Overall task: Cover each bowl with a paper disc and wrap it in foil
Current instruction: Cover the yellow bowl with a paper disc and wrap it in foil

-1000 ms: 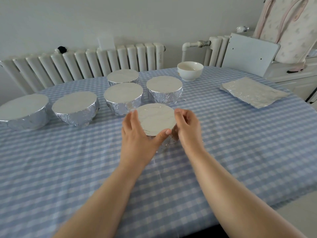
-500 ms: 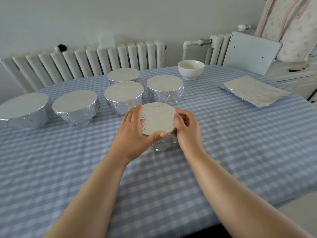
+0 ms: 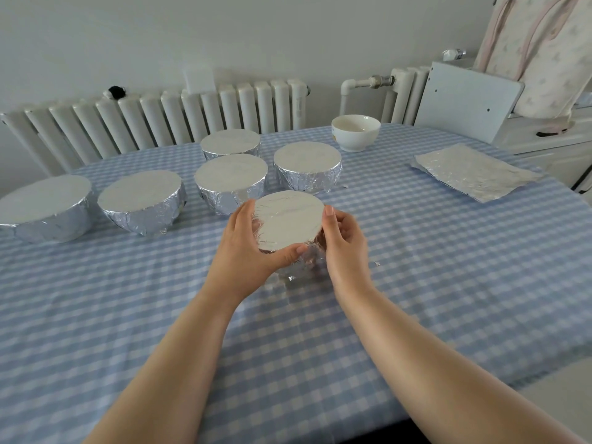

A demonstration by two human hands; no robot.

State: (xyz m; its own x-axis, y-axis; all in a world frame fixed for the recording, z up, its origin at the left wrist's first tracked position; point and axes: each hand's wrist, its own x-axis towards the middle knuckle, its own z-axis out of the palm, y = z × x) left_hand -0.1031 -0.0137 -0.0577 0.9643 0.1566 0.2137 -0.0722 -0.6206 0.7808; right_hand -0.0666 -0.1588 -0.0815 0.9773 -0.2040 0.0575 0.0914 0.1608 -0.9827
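Note:
A foil-wrapped bowl (image 3: 290, 221) with a flat covered top stands at the middle of the table. My left hand (image 3: 246, 248) grips its left side, thumb curled round the near rim. On the right side, my right hand (image 3: 344, 243) holds the bowl with curled fingers against the foil. Crinkled foil shows below the rim between my hands. Several other wrapped bowls (image 3: 230, 181) stand behind and to the left. An uncovered white bowl (image 3: 355, 131) sits at the back. A loose foil sheet (image 3: 471, 171) lies flat at the right.
The table carries a blue checked cloth (image 3: 448, 267). A radiator (image 3: 160, 120) runs along the wall behind it. A grey panel (image 3: 467, 100) and a white cabinet (image 3: 551, 139) stand at the back right. A small foil scrap (image 3: 377, 263) lies right of my right wrist.
Both hands have shifted slightly round the bowl's sides, pressing the foil; the bowl itself stays in place. The view has tilted a little.

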